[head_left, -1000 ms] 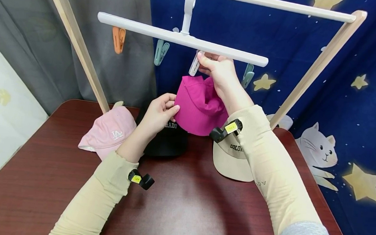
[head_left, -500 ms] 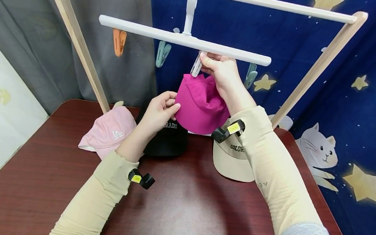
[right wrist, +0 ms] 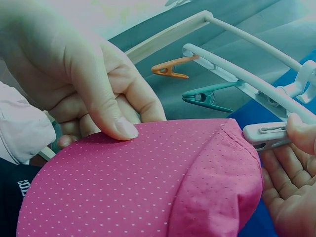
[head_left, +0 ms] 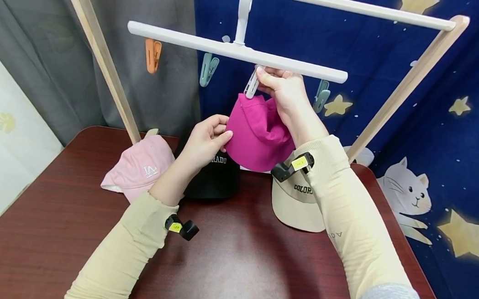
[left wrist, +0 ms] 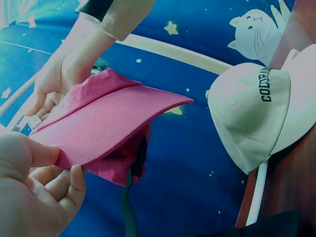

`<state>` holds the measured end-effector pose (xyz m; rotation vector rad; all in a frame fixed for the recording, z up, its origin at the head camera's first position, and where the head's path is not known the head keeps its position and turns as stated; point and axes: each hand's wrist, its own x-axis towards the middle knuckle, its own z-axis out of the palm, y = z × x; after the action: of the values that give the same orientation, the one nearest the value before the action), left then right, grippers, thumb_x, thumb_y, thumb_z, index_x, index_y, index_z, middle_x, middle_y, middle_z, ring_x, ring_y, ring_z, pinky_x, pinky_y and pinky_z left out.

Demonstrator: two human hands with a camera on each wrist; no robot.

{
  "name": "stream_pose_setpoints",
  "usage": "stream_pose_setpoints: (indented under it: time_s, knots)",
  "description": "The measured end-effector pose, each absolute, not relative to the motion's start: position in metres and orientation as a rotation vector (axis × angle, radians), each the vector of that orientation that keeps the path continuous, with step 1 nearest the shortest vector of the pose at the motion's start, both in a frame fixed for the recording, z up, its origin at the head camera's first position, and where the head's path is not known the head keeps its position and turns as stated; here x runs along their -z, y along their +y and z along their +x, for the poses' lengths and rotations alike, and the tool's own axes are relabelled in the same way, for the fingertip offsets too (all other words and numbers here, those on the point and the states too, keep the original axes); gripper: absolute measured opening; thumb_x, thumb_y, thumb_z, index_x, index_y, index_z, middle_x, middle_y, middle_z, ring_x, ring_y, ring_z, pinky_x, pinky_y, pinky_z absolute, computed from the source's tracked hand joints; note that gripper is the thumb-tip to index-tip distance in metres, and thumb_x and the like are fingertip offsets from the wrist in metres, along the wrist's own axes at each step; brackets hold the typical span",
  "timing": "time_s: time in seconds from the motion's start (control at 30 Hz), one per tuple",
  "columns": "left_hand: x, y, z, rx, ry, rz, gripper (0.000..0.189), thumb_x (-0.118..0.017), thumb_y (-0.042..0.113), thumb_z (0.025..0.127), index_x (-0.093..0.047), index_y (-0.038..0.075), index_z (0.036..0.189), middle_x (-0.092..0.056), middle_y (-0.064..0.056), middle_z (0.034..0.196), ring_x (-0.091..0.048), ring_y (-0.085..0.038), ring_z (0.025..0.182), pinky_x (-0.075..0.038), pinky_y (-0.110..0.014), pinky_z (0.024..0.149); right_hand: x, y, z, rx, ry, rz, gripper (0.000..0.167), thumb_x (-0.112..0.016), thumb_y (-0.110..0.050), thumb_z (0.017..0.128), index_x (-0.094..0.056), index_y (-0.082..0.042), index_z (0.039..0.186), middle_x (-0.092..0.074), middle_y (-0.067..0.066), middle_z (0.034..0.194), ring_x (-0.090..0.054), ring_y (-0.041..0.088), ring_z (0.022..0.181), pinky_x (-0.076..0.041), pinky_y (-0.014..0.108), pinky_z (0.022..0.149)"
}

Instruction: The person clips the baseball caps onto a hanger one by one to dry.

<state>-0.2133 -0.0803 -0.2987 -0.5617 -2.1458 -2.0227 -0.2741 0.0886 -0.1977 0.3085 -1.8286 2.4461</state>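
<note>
Left hand (head_left: 205, 139) is pinching the magenta cap (head_left: 254, 143) at its nine-o'clock edge. Right hand (head_left: 288, 95) is pinching the white clip (head_left: 251, 87) near twelve.

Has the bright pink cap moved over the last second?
Yes, slightly: the bright pink cap has shifted up and rightward in the head view, judged against the beige cap.
</note>
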Motion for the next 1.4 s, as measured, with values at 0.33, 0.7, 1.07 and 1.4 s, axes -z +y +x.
stream_pose_setpoints:
  time_s: [0.33,0.7,1.07,1.4]
  knots:
    - [0.293,-0.078,-0.216,2.018,-2.145,-0.545,0.023,-0.054,-0.006,0.094,-0.055,-0.008,0.116,-0.066,-0.022,0.102,-0.056,-0.014,0.064,-0.049,-0.024,0.059,0.198,0.089,-0.275,-2.465,-1.810,0.339,0.013,-0.062,0.006,0.089,-0.069,-0.001,0.081,-0.066,0.007,0.073,-0.062,0.015,0.063,-0.051,0.027,0.070]
    - [0.288,-0.073,-0.218,2.028,-2.122,-0.531,0.022,-0.054,-0.007,0.093,-0.056,-0.009,0.115,-0.066,-0.022,0.099,-0.053,-0.013,0.060,-0.047,-0.023,0.056,0.199,0.093,-0.275,-2.461,-1.852,0.340,0.009,-0.061,0.004,0.090,-0.069,0.004,0.094,-0.067,0.007,0.076,-0.061,0.015,0.065,-0.049,0.027,0.070]
    - [0.290,-0.074,-0.221,2.030,-2.146,-0.497,0.025,-0.054,-0.004,0.094,-0.056,-0.007,0.119,-0.066,-0.021,0.100,-0.052,-0.013,0.059,-0.047,-0.022,0.055,0.205,0.097,-0.274,-2.413,-1.960,0.293,0.011,-0.063,-0.005,0.092,-0.068,0.001,0.100,-0.067,0.006,0.083,-0.062,0.014,0.072,-0.049,0.026,0.076]
    - [0.295,-0.080,-0.222,2.025,-2.203,-0.420,0.030,-0.054,0.000,0.096,-0.054,-0.003,0.126,-0.065,-0.020,0.108,-0.057,-0.015,0.071,-0.048,-0.024,0.057,0.211,0.093,-0.270,-2.329,-2.022,0.313,0.029,-0.062,-0.002,0.092,-0.061,0.004,0.120,-0.067,0.006,0.099,-0.062,0.014,0.090,-0.048,0.025,0.084]
